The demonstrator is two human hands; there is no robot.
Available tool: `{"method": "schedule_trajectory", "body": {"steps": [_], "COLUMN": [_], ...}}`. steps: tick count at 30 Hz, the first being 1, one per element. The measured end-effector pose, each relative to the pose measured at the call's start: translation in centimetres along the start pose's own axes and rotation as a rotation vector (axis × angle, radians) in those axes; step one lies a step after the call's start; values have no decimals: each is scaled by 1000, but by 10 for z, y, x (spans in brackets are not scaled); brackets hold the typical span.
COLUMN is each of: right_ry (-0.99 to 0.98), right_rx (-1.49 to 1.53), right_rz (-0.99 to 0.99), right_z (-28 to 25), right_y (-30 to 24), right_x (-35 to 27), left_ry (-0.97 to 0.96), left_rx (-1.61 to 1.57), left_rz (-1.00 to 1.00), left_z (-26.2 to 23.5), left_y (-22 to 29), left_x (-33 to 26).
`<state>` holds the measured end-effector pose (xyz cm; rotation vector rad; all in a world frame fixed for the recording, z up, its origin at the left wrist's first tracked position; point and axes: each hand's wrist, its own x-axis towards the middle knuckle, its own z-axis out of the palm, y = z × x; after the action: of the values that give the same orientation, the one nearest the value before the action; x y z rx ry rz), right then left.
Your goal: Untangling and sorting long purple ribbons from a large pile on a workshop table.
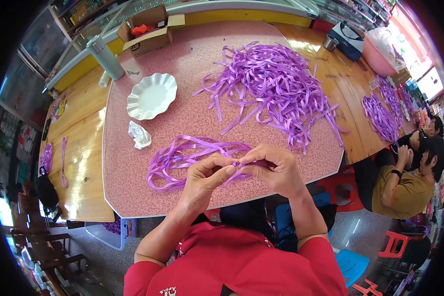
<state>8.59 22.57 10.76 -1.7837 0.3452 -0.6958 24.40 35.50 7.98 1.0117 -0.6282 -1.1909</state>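
My left hand (208,176) and my right hand (273,166) meet over the near edge of the pink speckled table (128,192). Thumb and forefinger of each are pinched on a small purple piece of ribbon (239,165), mostly covered by the fingertips. Its exact form is too small to tell. Below and beyond the hands lies a loose coil of purple ribbon loops (165,163), spread to the left of them. A large heap of purple ribbons (276,84) covers the far right of the table.
A white scalloped dish (153,96), crumpled tissue (139,135), green flask (106,58) and open cardboard box (150,34) stand left and far. Another person (404,185) sits at right, near more ribbon bundles (380,116). Wooden tables (81,163) adjoin both sides.
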Motion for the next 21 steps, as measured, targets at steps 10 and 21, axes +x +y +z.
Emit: {"method": "schedule_trajectory", "body": {"steps": [10,21], "right_ry": [30,47], "right_rx": [-26,191], "right_rz": [-45,151], "right_z": [11,13], "right_y": [6,3], "right_x": [-1,-6], "left_ry": [1,21], "left_rx": [99,184], "left_rz": [93,178], "left_z": [-6,-4], "left_y": [-5,-6], "left_x": [2,1]}}
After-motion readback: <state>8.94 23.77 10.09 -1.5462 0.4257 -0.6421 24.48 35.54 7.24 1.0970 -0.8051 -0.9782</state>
